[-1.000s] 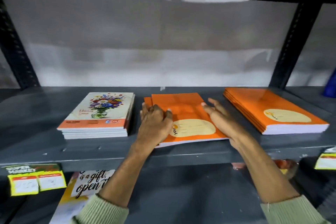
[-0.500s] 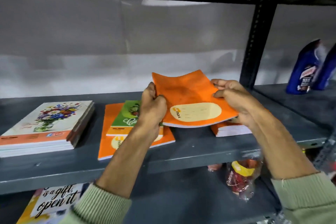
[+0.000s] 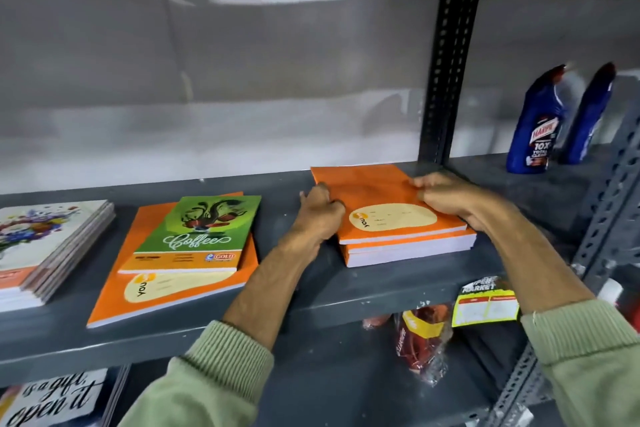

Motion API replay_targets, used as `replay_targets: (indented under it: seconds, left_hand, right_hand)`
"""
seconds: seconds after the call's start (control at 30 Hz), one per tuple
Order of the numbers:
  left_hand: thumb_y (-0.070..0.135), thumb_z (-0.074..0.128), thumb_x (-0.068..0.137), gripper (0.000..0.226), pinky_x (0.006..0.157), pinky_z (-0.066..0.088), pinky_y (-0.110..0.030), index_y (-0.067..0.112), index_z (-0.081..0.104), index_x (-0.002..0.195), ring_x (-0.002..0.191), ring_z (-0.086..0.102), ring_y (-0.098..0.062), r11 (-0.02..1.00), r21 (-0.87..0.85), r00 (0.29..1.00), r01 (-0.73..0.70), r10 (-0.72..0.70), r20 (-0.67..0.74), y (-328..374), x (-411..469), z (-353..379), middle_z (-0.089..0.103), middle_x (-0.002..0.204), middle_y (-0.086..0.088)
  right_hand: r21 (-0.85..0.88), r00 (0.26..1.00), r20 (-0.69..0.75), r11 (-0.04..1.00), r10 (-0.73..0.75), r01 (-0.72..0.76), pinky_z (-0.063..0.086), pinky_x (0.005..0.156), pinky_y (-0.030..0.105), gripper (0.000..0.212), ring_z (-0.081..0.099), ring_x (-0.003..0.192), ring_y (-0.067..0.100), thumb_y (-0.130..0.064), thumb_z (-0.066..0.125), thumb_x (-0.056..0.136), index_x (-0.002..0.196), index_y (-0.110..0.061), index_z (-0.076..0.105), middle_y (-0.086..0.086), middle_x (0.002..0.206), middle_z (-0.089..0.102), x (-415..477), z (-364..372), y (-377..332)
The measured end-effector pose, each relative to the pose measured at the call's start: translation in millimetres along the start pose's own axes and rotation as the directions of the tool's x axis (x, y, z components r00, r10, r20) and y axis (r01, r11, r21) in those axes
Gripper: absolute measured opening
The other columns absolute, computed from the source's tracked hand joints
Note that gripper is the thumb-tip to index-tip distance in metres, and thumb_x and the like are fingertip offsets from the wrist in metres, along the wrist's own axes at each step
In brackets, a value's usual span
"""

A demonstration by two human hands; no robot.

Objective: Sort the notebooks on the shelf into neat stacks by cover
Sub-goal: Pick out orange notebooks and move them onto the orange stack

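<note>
An orange notebook [image 3: 374, 192] lies on top of the orange stack [image 3: 412, 250] at the right of the grey shelf [image 3: 381, 288]. My left hand [image 3: 320, 215] grips its left edge and my right hand [image 3: 446, 199] grips its right edge. To the left, a green "Coffee" notebook [image 3: 201, 232] rests on another orange notebook [image 3: 166, 291]. At the far left sits a stack of floral-cover notebooks [image 3: 41, 246].
A dark slotted upright [image 3: 441, 80] stands behind the orange stack. Two blue cleaner bottles [image 3: 540, 121] stand in the bay to the right. A yellow price tag [image 3: 485, 303] hangs on the shelf edge. Below are a red packet [image 3: 419, 340] and a lettered book [image 3: 52, 399].
Both hands lifted the top orange notebook off the middle pile, uncovering the green one, carried it right and set it down on the right orange stack.
</note>
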State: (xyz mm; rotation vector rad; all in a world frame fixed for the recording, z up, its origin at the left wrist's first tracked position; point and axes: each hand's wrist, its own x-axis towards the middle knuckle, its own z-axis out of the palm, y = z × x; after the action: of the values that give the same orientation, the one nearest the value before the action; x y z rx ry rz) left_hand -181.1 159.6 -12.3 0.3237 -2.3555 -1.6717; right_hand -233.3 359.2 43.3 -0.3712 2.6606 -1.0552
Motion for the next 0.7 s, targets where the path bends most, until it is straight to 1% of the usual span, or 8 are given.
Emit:
replay_targets:
  seconds: [0.07,0.17,0.23,0.3,0.37,0.43,0.57,0.7]
  left_hand:
    - [0.034,0.046,0.083,0.038,0.113,0.038,-0.047,0.025,0.062,0.117,0.141,0.042,-0.035,0.998,0.055,0.998,0.040,-0.038,-0.045,-0.1,1.5,-4.7,0.060,0.139,-0.005]
    - [0.037,0.041,0.102,0.039,0.114,0.027,-0.030,0.022,0.044,0.139,0.150,0.026,-0.022,0.999,0.049,0.994,-0.004,0.010,-0.113,30.8,-32.9,-30.2,0.031,0.160,0.001]
    - [0.039,0.040,0.104,0.044,0.116,0.021,-0.029,0.023,0.040,0.146,0.150,0.024,-0.018,0.997,0.069,0.983,-0.024,0.036,-0.181,31.6,-39.9,-57.2,0.025,0.164,0.000]
    - [0.041,0.041,0.104,0.049,0.116,0.028,-0.035,0.017,0.041,0.147,0.144,0.037,-0.025,0.993,0.115,0.967,-0.011,0.040,-0.253,23.9,-47.4,-91.5,0.042,0.155,-0.008]
    - [0.041,0.041,0.103,0.035,0.107,0.041,-0.045,0.018,0.052,0.127,0.125,0.054,-0.034,0.978,0.203,0.941,0.043,0.029,-0.337,9.2,-55.9,-128.5,0.060,0.128,-0.017]
    - [0.039,0.041,0.102,0.040,0.096,0.045,-0.048,0.003,0.058,0.109,0.114,0.059,-0.039,0.937,0.335,0.913,0.102,0.045,-0.405,-10.8,-64.7,-160.6,0.065,0.114,-0.027]
    - [0.029,0.041,0.100,0.039,0.108,0.038,-0.047,-0.002,0.063,0.110,0.132,0.044,-0.045,0.787,0.520,0.896,0.332,-0.091,-0.434,-50.6,-76.8,-193.5,0.057,0.128,-0.033]
    - [0.023,0.040,0.103,0.035,0.117,0.026,-0.047,-0.001,0.065,0.106,0.141,0.034,-0.041,0.777,0.578,0.939,0.249,-0.048,-0.341,-60.9,-78.7,-197.8,0.054,0.135,-0.031]
  right_hand:
    - [-0.117,0.999,-0.032,0.993,-0.022,0.018,0.046,0.103,0.048,0.036,0.059,0.123,0.031,-0.023,0.043,0.104,0.139,-0.019,0.053,0.014,0.136,0.061,-2.2,0.8,-4.6]
    - [-0.288,0.942,-0.239,0.944,-0.235,0.163,0.011,0.121,0.052,0.055,0.013,0.154,0.026,-0.038,0.035,0.106,0.157,-0.019,0.026,0.003,0.167,0.017,-4.5,4.0,-22.1]
    - [-0.176,0.874,-0.309,0.926,-0.375,0.335,0.011,0.123,0.043,0.056,0.016,0.153,0.020,-0.039,0.038,0.105,0.157,-0.023,0.026,-0.002,0.167,0.018,-16.8,16.8,-43.3]
    - [0.023,0.856,-0.301,0.894,-0.420,0.447,0.019,0.120,0.033,0.056,0.030,0.149,0.017,-0.040,0.043,0.102,0.155,-0.024,0.032,-0.004,0.163,0.029,-22.3,43.6,-67.9]
    - [0.214,0.856,-0.243,0.836,-0.456,0.506,0.022,0.121,0.033,0.067,0.035,0.147,0.015,-0.050,0.047,0.094,0.154,-0.025,0.033,-0.004,0.161,0.035,-21.7,78.1,-92.8]
    - [0.320,0.874,-0.168,0.814,-0.455,0.485,0.024,0.122,0.037,0.076,0.033,0.148,0.017,-0.055,0.046,0.090,0.157,-0.022,0.027,0.001,0.161,0.036,-16.3,112.7,-111.6]
    - [-0.071,0.945,-0.023,0.944,-0.325,0.323,0.029,0.116,0.044,0.074,0.034,0.145,0.036,-0.052,0.033,0.101,0.159,-0.011,0.011,0.021,0.157,0.038,-16.2,182.4,-135.4]
    - [-0.088,0.956,0.050,0.952,-0.290,0.293,0.024,0.116,0.043,0.073,0.024,0.149,0.035,-0.050,0.032,0.102,0.158,-0.008,0.012,0.020,0.163,0.026,-21.2,222.2,-147.4]
